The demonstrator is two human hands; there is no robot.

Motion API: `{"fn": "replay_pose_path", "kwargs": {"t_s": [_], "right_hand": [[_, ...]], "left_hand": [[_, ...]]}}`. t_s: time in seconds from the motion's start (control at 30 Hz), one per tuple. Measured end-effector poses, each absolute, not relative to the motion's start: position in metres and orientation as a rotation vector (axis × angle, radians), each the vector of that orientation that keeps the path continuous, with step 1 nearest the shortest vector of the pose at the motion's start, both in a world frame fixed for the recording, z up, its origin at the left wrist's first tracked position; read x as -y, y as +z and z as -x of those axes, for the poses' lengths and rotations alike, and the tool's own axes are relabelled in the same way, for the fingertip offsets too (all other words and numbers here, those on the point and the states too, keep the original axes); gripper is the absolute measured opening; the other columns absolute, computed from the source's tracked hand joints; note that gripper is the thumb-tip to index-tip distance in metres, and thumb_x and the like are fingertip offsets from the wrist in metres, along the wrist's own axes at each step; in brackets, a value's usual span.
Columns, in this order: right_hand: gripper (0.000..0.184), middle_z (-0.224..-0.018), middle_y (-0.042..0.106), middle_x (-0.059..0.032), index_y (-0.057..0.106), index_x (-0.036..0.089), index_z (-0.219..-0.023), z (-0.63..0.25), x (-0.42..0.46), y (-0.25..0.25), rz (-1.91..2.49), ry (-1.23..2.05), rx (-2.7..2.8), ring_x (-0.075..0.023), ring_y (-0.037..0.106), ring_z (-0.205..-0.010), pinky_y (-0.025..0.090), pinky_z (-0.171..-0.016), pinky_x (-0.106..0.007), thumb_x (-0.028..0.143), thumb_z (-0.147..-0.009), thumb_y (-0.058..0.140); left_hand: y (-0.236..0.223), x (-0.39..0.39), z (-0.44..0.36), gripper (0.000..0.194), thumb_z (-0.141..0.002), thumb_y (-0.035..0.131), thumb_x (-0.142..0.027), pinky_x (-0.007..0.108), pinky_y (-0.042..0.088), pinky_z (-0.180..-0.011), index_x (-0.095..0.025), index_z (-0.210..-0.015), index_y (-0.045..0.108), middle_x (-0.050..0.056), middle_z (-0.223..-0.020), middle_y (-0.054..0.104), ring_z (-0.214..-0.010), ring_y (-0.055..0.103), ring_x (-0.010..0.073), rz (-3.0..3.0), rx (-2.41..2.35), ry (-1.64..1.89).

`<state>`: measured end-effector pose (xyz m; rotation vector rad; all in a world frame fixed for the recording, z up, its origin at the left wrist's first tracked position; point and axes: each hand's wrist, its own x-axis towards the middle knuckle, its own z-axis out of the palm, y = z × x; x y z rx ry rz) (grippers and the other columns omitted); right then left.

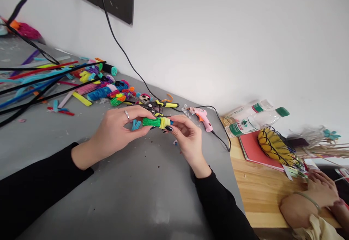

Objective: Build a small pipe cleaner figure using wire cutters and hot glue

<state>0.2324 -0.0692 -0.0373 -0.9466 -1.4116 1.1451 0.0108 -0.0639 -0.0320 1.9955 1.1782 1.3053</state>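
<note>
Between my two hands is a small pipe-cleaner figure [152, 122], green at the left, yellow toward the right, with a bit of blue at its right end. My left hand [117, 127], with a ring on one finger, pinches the green part. At the yellow and blue end, my right hand [188, 134] grips with thumb and fingers. Just behind them lie pliers with black and yellow handles [169, 105]. A pink glue gun [203, 119] rests on the grey table [131, 196] to the right. A light blue pipe-cleaner piece [136, 125] shows below my left fingers.
Loose pipe cleaners [38, 80] and several finished fuzzy figures [99, 94] cover the table's left. A black cord [120, 47] hangs along the wall. On the wooden table [253, 192] are plastic bottles [245, 123], a yellow basket [275, 147], a red folder [252, 145] and another person's hands [321, 189].
</note>
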Motion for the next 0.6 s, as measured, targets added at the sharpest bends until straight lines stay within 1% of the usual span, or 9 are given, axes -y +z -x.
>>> {"fn": "replay_pose_path", "kwargs": {"t_s": [0.1,0.23,0.33,0.47,0.6], "right_hand": [[0.029,-0.105,0.075,-0.0042,0.08,0.027,-0.106,-0.2324,0.0698,-0.0376,0.926,1.143,1.413,-0.0171,0.072,-0.087,0.067,-0.08,-0.033,0.045,-0.085,0.087],[0.028,-0.111,0.073,-0.0034,0.08,0.03,-0.111,-0.2322,0.0697,-0.0391,0.846,1.151,1.413,-0.0169,0.072,-0.097,0.065,-0.089,-0.032,0.034,-0.085,0.088],[0.026,-0.113,0.072,-0.0046,0.08,0.028,-0.112,-0.2329,0.0691,-0.0401,0.85,1.125,1.438,-0.0175,0.073,-0.1,0.065,-0.091,-0.033,0.033,-0.087,0.085],[0.026,-0.112,0.072,-0.0057,0.079,0.027,-0.11,-0.2343,0.0684,-0.04,0.915,1.102,1.447,-0.0184,0.073,-0.099,0.065,-0.092,-0.034,0.037,-0.087,0.085],[0.028,-0.111,0.072,-0.0057,0.079,0.027,-0.11,-0.2342,0.068,-0.0406,0.923,1.104,1.431,-0.0188,0.073,-0.099,0.065,-0.092,-0.034,0.039,-0.085,0.086]], "left_hand": [[-0.0323,0.0639,-0.0111,0.015,-0.087,0.064,-0.033,0.029,0.058,-0.059,-0.029,-0.094,0.077,0.001,-0.097,0.084,-0.075,0.075,0.0201,-1.98,-1.197,1.335],[-0.0348,0.063,-0.0115,0.016,-0.087,0.066,-0.035,0.034,0.063,-0.071,-0.029,-0.097,0.077,0.003,-0.104,0.084,-0.087,0.078,0.0245,-1.952,-1.185,1.339],[-0.0364,0.0621,-0.0115,0.018,-0.088,0.067,-0.035,0.036,0.064,-0.076,-0.029,-0.102,0.077,0.004,-0.105,0.084,-0.091,0.077,0.026,-1.957,-1.189,1.3],[-0.0362,0.0605,-0.0105,0.021,-0.089,0.066,-0.035,0.036,0.062,-0.075,-0.03,-0.105,0.079,0.003,-0.105,0.084,-0.09,0.077,0.0253,-1.977,-1.152,1.264],[-0.036,0.0592,-0.009,0.021,-0.089,0.066,-0.035,0.032,0.06,-0.067,-0.032,-0.105,0.08,0.002,-0.106,0.085,-0.085,0.076,0.0238,-1.968,-1.149,1.26]]}}
